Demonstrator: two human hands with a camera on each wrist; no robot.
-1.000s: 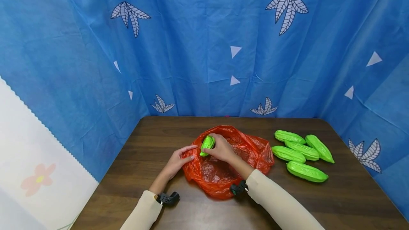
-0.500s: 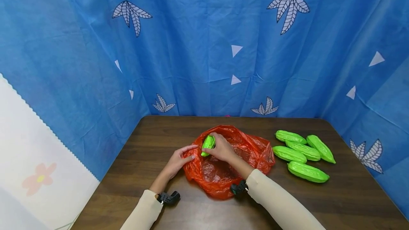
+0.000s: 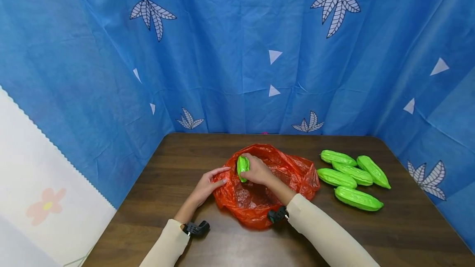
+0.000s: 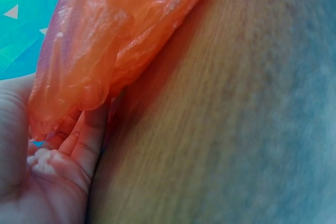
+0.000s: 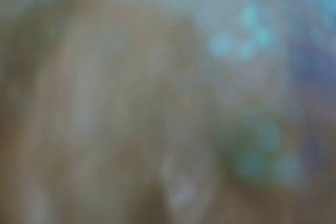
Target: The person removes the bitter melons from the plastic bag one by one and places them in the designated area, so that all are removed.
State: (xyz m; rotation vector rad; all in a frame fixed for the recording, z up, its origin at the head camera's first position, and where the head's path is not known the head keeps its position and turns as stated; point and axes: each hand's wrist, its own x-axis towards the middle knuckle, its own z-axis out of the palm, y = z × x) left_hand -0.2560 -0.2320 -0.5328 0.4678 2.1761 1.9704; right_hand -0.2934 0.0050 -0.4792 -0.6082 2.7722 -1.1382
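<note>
A red plastic bag (image 3: 256, 217) lies on the table with its mouth spread wide. Inside the far left of that mouth, my right hand (image 3: 257, 171) grips a bright green, ridged bitter melon (image 3: 243, 168), which stands nearly upright. My left hand (image 3: 204, 185) holds the bag's left rim, with the red film (image 4: 100, 61) running between thumb and fingers in the left wrist view. Several more bitter melons (image 3: 358, 199) lie in a loose group to the right of the bag. The right wrist view is too blurred to make out anything.
The dark wooden table (image 3: 174, 158) is bounded by a blue patterned curtain (image 3: 222, 52) at its back and sides. A white cloth with a flower print (image 3: 46, 206) hangs at the left. Black wrist cameras (image 3: 196, 229) sit on both wrists.
The bitter melon in my right hand has turned more upright and shifted slightly to the right within the bag's mouth. My left hand keeps its place at the rim.
</note>
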